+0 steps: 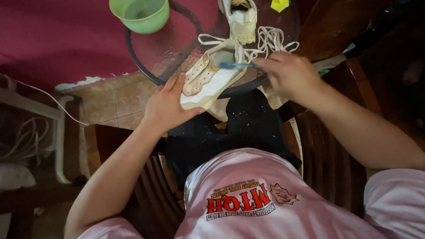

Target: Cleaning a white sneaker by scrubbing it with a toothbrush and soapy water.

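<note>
Item: white shoe (208, 82), laces out, on glass table (152, 66) edge. L hand (166, 108) fingers clasp heel; R hand (287, 75) pinches blue toothbrush (237, 65) on upper. Step: scrubbing. Next, prob.: steady grip, short strokes.

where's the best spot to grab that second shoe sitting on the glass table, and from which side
Probably by the heel collar of the second shoe, coming from above: its opening faces up, giving fingers a rim to hook. The laces lie loose beside it on the glass table.
</note>
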